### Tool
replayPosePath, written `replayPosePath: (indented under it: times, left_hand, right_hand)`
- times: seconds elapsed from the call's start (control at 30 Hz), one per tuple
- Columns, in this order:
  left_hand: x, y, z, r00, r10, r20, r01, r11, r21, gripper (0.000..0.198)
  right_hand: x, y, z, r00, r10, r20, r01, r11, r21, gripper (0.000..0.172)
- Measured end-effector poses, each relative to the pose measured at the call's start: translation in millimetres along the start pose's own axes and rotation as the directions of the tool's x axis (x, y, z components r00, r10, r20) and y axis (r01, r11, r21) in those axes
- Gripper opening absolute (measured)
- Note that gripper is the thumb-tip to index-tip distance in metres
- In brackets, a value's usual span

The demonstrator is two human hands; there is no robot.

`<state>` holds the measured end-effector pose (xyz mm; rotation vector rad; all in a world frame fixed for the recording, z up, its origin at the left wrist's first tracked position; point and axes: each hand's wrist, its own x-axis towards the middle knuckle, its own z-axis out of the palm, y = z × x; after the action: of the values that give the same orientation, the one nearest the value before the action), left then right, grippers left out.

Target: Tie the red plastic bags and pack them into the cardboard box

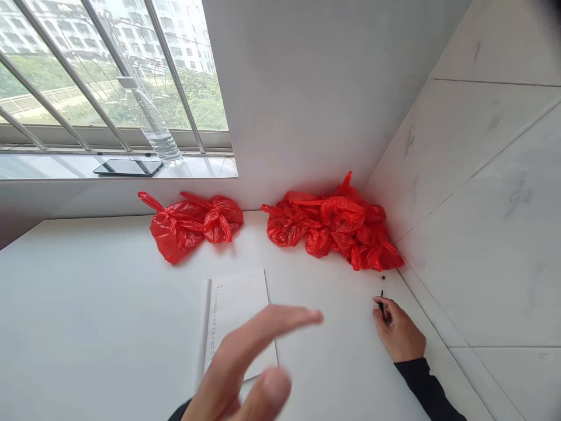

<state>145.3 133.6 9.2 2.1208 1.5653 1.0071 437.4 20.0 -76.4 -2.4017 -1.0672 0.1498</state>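
Observation:
My left hand (249,368) is raised close to the camera with its fingers stretched out, holding nothing, over an open white notebook (239,304) with a column of small writing. My right hand (397,333) rests on the white table near the right wall, fingers closed on a thin black pen (381,301). A tiny dark piece (383,278), perhaps the pen's cap, lies just beyond it. Two heaps of tied red plastic bags sit at the back: a small one (190,225) on the left and a larger one (335,228) in the corner.
The white table (87,316) meets a white back wall and a marble-tiled wall (491,204) on the right. On the window sill above stand a clear plastic bottle (153,126) and a dark phone (128,167), behind slanted window bars.

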Motion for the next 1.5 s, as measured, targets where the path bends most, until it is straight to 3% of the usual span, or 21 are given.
replayPosePath:
  times: [0.03, 0.07, 0.1, 0.17, 0.27, 0.33, 0.43, 0.57, 0.73, 0.87, 0.97, 1.07, 1.27, 1.5]
  left_hand:
    - [6.4, 1.3, -7.9, 0.998, 0.039, 0.043, -0.038, 0.999, -0.029, 0.048]
    - [15.8, 1.4, -11.3, 0.974, 0.101, 0.201, -0.087, 0.993, -0.077, 0.042]
    - [27.8, 0.3, -9.8, 0.968, 0.118, 0.220, -0.101, 0.991, -0.087, 0.036]
    - [55.7, -4.8, 7.2, 0.972, 0.111, 0.208, -0.102, 0.993, -0.054, 0.029]
    - [91.5, -14.8, 48.2, 0.974, 0.095, 0.208, -0.107, 0.993, 0.050, 0.024]
    - [104.0, -20.5, 69.4, 0.970, 0.090, 0.224, -0.117, 0.987, 0.110, 0.030]
    - [105.8, -26.1, 81.2, 0.964, 0.088, 0.250, -0.130, 0.979, 0.157, 0.035]
    - [79.6, -23.8, 74.8, 0.954, 0.132, 0.270, -0.173, 0.976, 0.132, 0.032]
    - [2.8, 5.4, 55.1, 0.923, 0.233, 0.305, -0.236, 0.971, -0.029, 0.028]
    - [-47.5, 29.5, 24.1, 0.893, 0.297, 0.337, -0.245, 0.951, -0.188, 0.038]
    - [-55.3, 31.6, 1.1, 0.933, 0.241, 0.267, -0.191, 0.961, -0.200, 0.041]
    - [-53.0, 26.7, -9.9, 0.969, 0.173, 0.176, -0.158, 0.983, -0.091, 0.040]
    - [-68.8, 25.0, -1.8, 0.898, 0.115, 0.425, -0.079, 0.992, -0.103, 0.041]
    - [-92.8, 15.3, -6.4, 0.918, 0.034, 0.395, 0.026, 0.989, -0.144, 0.036]
  right_hand:
    - [-0.9, -1.5, 0.0, 1.000, -0.002, -0.007, 0.003, 1.000, 0.005, 0.039]
    - [-1.4, -2.8, 0.0, 1.000, -0.004, -0.013, 0.004, 1.000, 0.009, 0.038]
    - [-1.7, -3.8, 0.0, 1.000, -0.005, -0.017, 0.006, 1.000, 0.012, 0.038]
    - [-1.4, -5.1, 0.1, 1.000, -0.009, -0.021, 0.010, 1.000, 0.016, 0.037]
    - [-0.1, -5.8, 0.8, 1.000, -0.017, -0.024, 0.018, 1.000, 0.019, 0.035]
    - [0.3, -6.5, 1.7, 0.999, -0.017, -0.030, 0.017, 1.000, 0.019, 0.035]
    - [0.3, -8.1, 3.3, 0.999, -0.006, -0.044, 0.007, 1.000, 0.017, 0.034]
    - [0.7, -8.2, 4.0, 0.999, 0.000, -0.040, 0.001, 1.000, 0.017, 0.035]
    - [2.8, -3.7, 1.1, 1.000, -0.002, -0.004, 0.002, 1.000, 0.009, 0.035]
    - [3.7, -0.7, -1.6, 1.000, -0.014, 0.023, 0.014, 1.000, 0.009, 0.036]
    - [3.7, -0.8, -2.8, 1.000, -0.010, 0.017, 0.010, 1.000, 0.008, 0.036]
    - [3.5, -2.0, -3.6, 1.000, -0.007, 0.011, 0.007, 1.000, 0.009, 0.034]
    - [2.1, -2.9, -5.0, 1.000, -0.026, 0.002, 0.026, 0.999, 0.026, 0.033]
    - [2.3, 1.1, -5.2, 0.999, -0.037, -0.031, 0.039, 0.996, 0.076, 0.032]
